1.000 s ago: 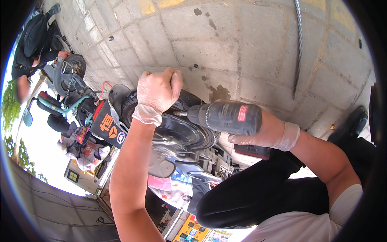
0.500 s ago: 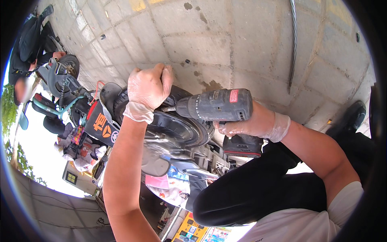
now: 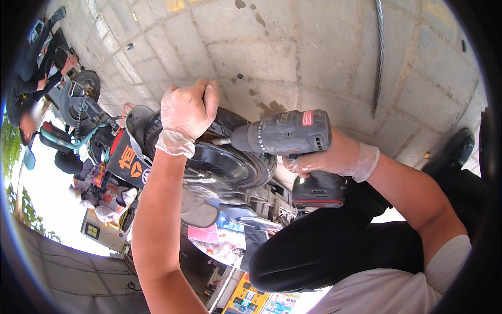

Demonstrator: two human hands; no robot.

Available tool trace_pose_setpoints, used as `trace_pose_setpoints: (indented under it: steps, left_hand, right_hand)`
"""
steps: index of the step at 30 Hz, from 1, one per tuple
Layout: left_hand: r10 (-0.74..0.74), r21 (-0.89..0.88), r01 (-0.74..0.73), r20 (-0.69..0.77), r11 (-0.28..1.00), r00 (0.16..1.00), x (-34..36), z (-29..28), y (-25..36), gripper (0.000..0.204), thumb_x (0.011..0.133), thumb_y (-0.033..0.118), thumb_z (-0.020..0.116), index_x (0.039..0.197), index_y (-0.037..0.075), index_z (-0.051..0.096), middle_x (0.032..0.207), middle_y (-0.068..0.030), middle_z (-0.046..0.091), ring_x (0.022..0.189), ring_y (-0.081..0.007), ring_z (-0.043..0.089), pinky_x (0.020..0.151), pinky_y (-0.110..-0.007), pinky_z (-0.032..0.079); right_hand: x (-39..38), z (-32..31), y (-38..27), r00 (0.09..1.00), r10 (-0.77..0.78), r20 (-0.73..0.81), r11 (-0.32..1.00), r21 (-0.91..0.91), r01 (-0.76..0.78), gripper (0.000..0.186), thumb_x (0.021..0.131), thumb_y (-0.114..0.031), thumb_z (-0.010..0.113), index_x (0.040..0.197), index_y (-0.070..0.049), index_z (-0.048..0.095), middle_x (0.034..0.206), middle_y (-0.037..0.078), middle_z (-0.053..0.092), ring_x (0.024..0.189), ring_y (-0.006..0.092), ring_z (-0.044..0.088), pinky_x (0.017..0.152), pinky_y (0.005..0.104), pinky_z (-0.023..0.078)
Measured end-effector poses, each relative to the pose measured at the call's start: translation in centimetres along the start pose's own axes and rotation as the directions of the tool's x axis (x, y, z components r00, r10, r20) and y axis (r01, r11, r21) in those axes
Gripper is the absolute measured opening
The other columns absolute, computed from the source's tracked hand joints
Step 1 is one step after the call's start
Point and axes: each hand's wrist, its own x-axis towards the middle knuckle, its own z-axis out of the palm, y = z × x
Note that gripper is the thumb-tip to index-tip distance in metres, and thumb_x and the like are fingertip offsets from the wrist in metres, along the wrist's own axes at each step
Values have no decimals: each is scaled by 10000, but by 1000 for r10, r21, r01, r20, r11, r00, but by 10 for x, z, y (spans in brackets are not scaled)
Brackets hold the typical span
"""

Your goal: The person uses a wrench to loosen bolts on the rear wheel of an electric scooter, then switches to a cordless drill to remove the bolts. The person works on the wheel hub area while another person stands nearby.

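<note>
My right hand [image 3: 334,154], in a thin clear glove, is wrapped round the grip of a dark cordless drill [image 3: 285,132]. The drill lies nearly level, its chuck to the left, and a short metal bit [image 3: 221,141] reaches to the black tyre [image 3: 230,121] of a scooter wheel. Whether the bit touches the rubber I cannot tell. On the left part of that tyre sits my gloved left hand [image 3: 189,110], closed in a fist with the thumb uppermost. Its fingertips, and whatever they grip, are hidden. The dark wheel rim [image 3: 243,165] shows below the drill.
Grey paving [image 3: 251,57] spreads beyond the wheel, with a twisted metal rod [image 3: 380,63] at the right. At the far left another person [image 3: 26,89] in dark clothes is beside a second scooter [image 3: 73,102]. My bent black-trousered knee [image 3: 314,248] is below the drill.
The drill has drawn back slightly to the right, baring more of the bit. My left hand stays closed at the tyre. The other person has moved an arm.
</note>
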Motion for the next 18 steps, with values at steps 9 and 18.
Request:
trace_pose_setpoints:
  steps: [9, 18]
  left_hand:
    - [38, 58, -36, -20, 998, 999, 0, 2, -3, 219, 928, 235, 598, 752, 112, 637, 523, -110, 577, 502, -333, 578, 558, -408, 423]
    - [4, 32, -4, -8, 999, 1000, 1, 0, -3, 198, 933, 230, 582, 788, 111, 645, 556, -113, 599, 541, -341, 591, 597, -405, 438]
  right_hand:
    - [0, 1, -3, 1000, -28, -7, 995, -92, 28, 349, 808, 7, 704, 1122, -14, 554, 770, 29, 618, 672, 104, 574, 601, 290, 478]
    - [18, 11, -13, 999, -39, 9, 997, -61, 39, 461, 809, 10, 685, 1222, -28, 482, 759, 32, 605, 624, 116, 567, 593, 303, 483]
